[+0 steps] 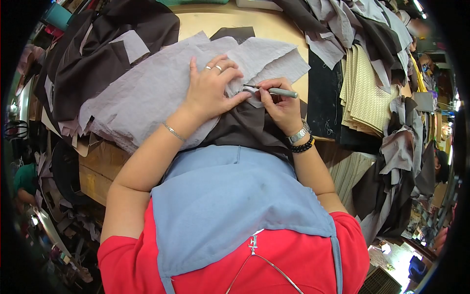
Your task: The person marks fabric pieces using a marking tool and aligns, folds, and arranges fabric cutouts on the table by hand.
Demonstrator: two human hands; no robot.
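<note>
A light grey cloth lies spread across the table in front of me, over dark brown cloth. My left hand rests on the grey cloth, fingers spread and thumb pointing right. In my right hand is a slim silver-grey pen, gripped between thumb and fingers. The pen's thin dark tip points left and meets a folded bit of cloth just beside my left thumb. Exactly what the tip touches is too small to make out.
Dark brown cloth is heaped at the left. Stacked cream woven-textured sheets stand at the right, beside a black strip. More grey and dark cloth hangs at the upper right. A cardboard box sits below the table's left side.
</note>
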